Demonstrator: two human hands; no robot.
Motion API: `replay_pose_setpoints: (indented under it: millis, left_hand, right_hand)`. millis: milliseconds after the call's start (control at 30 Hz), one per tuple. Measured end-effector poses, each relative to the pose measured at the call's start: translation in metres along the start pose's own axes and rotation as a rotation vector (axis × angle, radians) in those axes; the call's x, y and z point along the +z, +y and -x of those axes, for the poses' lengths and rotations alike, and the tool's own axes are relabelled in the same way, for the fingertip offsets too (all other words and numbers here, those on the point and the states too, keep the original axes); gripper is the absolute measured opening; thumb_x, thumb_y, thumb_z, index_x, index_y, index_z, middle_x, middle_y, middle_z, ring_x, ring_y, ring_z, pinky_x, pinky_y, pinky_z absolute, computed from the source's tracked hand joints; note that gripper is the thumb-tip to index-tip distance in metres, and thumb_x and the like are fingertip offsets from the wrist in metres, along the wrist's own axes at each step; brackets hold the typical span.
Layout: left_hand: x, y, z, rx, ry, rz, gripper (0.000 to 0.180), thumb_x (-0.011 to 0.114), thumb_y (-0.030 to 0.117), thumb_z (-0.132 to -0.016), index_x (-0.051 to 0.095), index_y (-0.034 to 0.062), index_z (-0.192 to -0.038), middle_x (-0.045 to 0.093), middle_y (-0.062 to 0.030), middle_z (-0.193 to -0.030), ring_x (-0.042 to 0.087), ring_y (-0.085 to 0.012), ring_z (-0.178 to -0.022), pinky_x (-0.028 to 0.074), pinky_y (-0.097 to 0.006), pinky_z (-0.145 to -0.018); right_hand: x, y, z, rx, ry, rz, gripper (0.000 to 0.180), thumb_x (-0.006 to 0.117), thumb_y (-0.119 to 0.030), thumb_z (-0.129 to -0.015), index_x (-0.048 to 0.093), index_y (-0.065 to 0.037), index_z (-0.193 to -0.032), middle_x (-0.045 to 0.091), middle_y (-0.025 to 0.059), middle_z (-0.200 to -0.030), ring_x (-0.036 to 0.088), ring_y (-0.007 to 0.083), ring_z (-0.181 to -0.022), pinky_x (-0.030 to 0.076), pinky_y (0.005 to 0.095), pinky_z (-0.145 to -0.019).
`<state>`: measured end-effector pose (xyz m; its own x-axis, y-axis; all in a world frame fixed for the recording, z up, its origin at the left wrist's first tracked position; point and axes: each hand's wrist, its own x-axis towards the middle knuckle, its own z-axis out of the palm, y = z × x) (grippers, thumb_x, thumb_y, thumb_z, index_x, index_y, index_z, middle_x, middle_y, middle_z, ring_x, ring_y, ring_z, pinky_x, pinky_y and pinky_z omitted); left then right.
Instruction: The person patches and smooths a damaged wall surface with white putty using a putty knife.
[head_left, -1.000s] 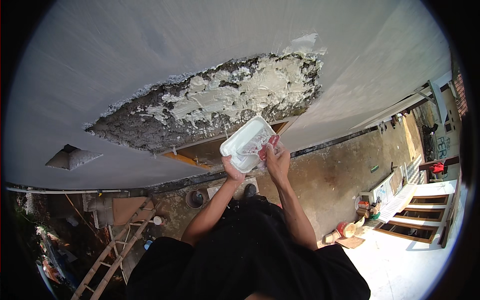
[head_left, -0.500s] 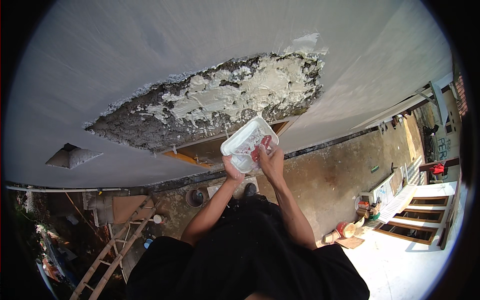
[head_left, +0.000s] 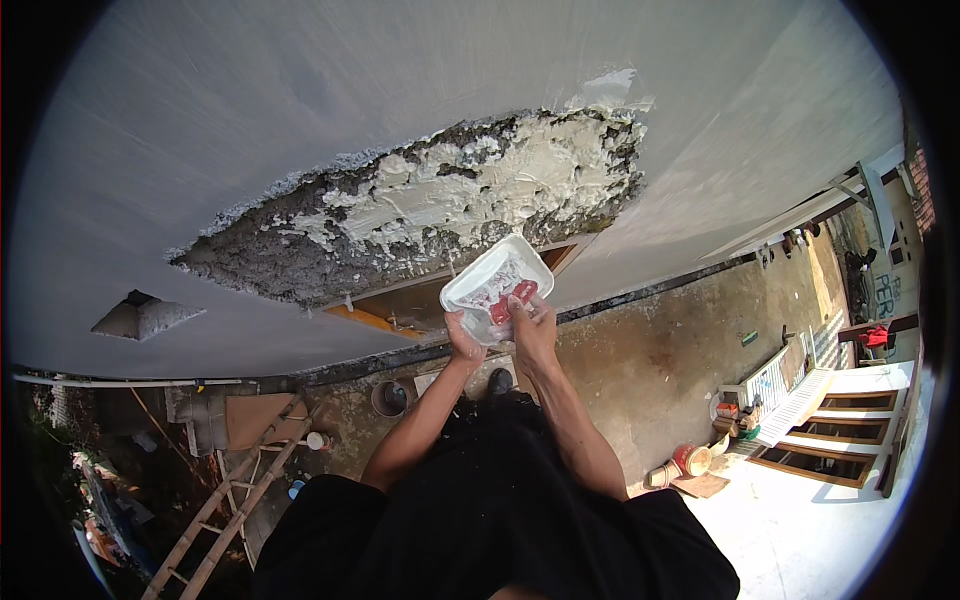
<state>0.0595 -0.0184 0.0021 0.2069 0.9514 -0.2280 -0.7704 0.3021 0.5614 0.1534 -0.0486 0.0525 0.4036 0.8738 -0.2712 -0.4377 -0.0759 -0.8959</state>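
My left hand [head_left: 465,335] grips the near left edge of a white plastic tub [head_left: 470,283] whose inside is smeared with white paste. In my right hand [head_left: 533,325] is a small red scraper [head_left: 512,300], pressed down inside the tub, its blade partly hidden by paste and fingers. Just beyond the tub, a rough broken patch [head_left: 460,190] in the grey wall [head_left: 300,90] is partly coated with cream-white filler. Bare grey rubble [head_left: 260,255] shows along the patch's left and lower parts.
A smaller hole [head_left: 145,315] sits in the wall at left. Below the patch is a wood-framed opening [head_left: 385,318]. A bucket [head_left: 390,397] stands on the floor by my shoe [head_left: 500,380]. A bamboo ladder [head_left: 230,500] leans at lower left; louvred shutters [head_left: 795,405] lie at right.
My right hand has drawn the red scraper leftward and toward me within the tub. The left hand and tub stay nearly in place.
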Motion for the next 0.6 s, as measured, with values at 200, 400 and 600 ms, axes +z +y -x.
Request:
replay_pose_setpoints:
  millis: [200, 400, 600]
  left_hand:
    - [-0.007, -0.003, -0.001, 0.010, 0.019, -0.042, 0.065, 0.037, 0.037, -0.078, 0.037, 0.0036, -0.134, 0.047, -0.0140, -0.132, 0.046, -0.0308, -0.121, 0.036, -0.044, -0.103]
    - [-0.007, -0.004, 0.001, 0.025, -0.003, -0.034, 0.059, 0.035, 0.035, -0.083, 0.035, 0.0041, -0.134, 0.047, -0.0138, -0.130, 0.046, -0.0297, -0.121, 0.036, -0.043, -0.103]
    - [-0.010, -0.004, -0.001, 0.021, 0.001, -0.049, 0.059, 0.035, 0.035, -0.083, 0.035, 0.0052, -0.134, 0.046, -0.0136, -0.131, 0.045, -0.0293, -0.122, 0.036, -0.043, -0.103]
  right_hand:
    - [0.004, -0.016, 0.009, 0.089, -0.027, -0.078, 0.023, 0.050, -0.004, -0.091, 0.056, 0.005, -0.111, 0.064, 0.0106, -0.094, 0.064, 0.0152, -0.065, 0.058, 0.0268, -0.051]
    - [-0.002, -0.015, 0.009, 0.108, -0.037, -0.108, 0.024, 0.053, -0.006, -0.091, 0.055, 0.004, -0.112, 0.065, 0.0107, -0.093, 0.064, 0.0151, -0.064, 0.058, 0.0264, -0.051]
    - [-0.001, -0.019, 0.012, 0.113, -0.032, -0.153, 0.025, 0.055, -0.007, -0.090, 0.055, 0.004, -0.113, 0.065, 0.0112, -0.091, 0.065, 0.0166, -0.061, 0.057, 0.0263, -0.050]
